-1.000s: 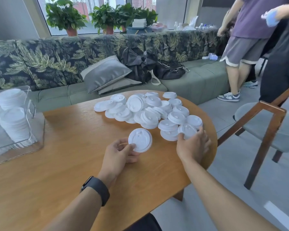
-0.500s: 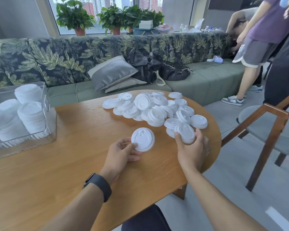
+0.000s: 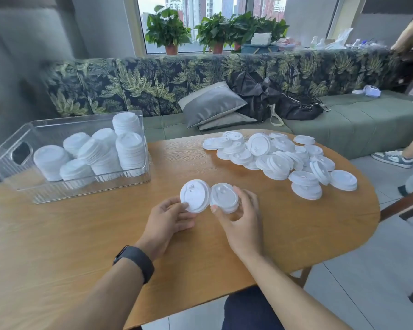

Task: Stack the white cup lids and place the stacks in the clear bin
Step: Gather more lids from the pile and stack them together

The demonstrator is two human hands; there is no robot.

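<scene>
Right hand [image 3: 242,217] brought lid [image 3: 224,197] beside left's, bin [image 3: 14,148] holds stacks [image 3: 129,148]

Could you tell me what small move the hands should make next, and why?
Probably nest the right hand's lid onto the left hand's lid: each hand grips one, side by side and nearly touching, so joining them starts a stack for the bin.

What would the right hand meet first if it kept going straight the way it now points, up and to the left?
Most likely the lid held by the left hand: the right hand already holds its own lid right beside it, edges nearly touching. Depth is unclear.
</scene>
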